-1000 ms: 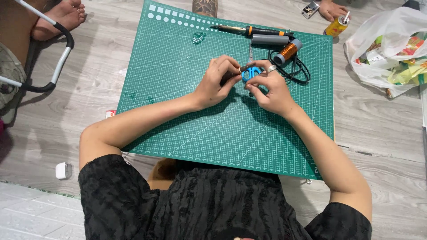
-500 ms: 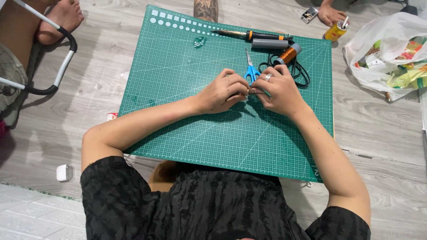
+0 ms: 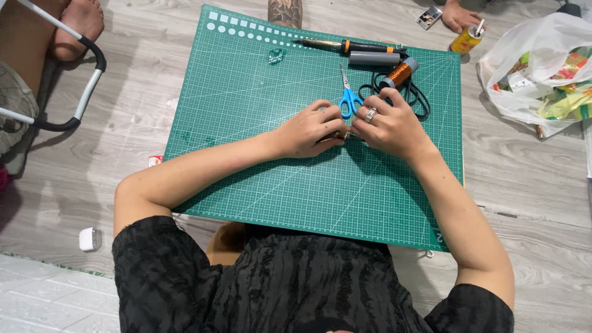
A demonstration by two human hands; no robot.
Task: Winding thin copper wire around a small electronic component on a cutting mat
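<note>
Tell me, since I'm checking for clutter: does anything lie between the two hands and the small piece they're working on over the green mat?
Nothing visible does. The left hand and right hand already pinch the small dark piece between their fingertips. The blue-handled scissors lie just beyond on the cutting mat, out of the way.

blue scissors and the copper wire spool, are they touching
Apart. The head view shows bare green mat between the blue scissors and the copper wire spool, which lies further right beside the black cable.

Home floor used as my hobby bench: I sit on grey wood-look planks (image 3: 123, 123) with a green cutting mat (image 3: 259, 92) at centre, bare feet (image 3: 77, 24) upper left, a shopping bag (image 3: 542, 68) upper right.
</note>
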